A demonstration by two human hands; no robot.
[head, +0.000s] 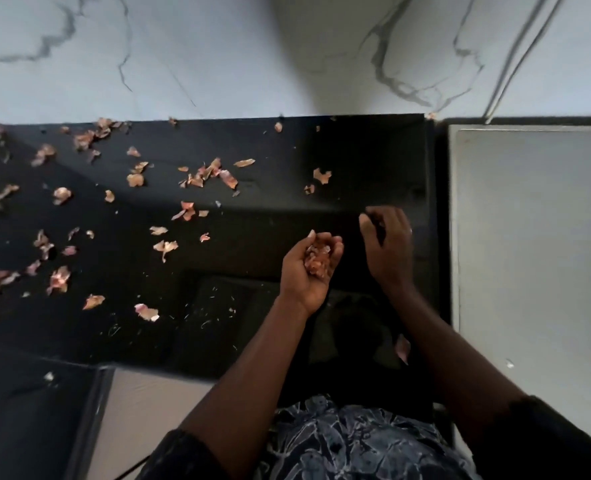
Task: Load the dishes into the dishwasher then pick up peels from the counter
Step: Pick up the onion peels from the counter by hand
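Fingers [334, 241] of the left hand [304, 275] are curling upward around a clump of onion peels [316, 260]. The palm is facing up and cupping the papery pile just above the black counter [273, 202]. The right hand [389, 244] is hovering just beside it on the right, with its back turned up and its fingers bending down toward the counter. Whether those fingertips are pinching a scrap or closing on nothing cannot be told, as they are blending into the dark surface.

Loose peels [211, 174] are lying scattered across the counter, mostly to the left of the hands. They are sitting thickest along the far left and near the back edge and thinning toward the right. Two small pieces are resting beyond the right hand, near the back. Fine pale specks are dotting the counter in front of the left hand. One pinkish peel [403, 348] is showing beside the right forearm, and it is unclear whether it is clinging to the arm or lying below it.

A white marble wall [218, 53] with grey veins is rising behind the counter. A pale grey flat surface [536, 237] is adjoining the counter on the right, with a small white fragment [510, 363] lying on it. The person's dark patterned garment [349, 441] is filling the bottom of the view between the two forearms.
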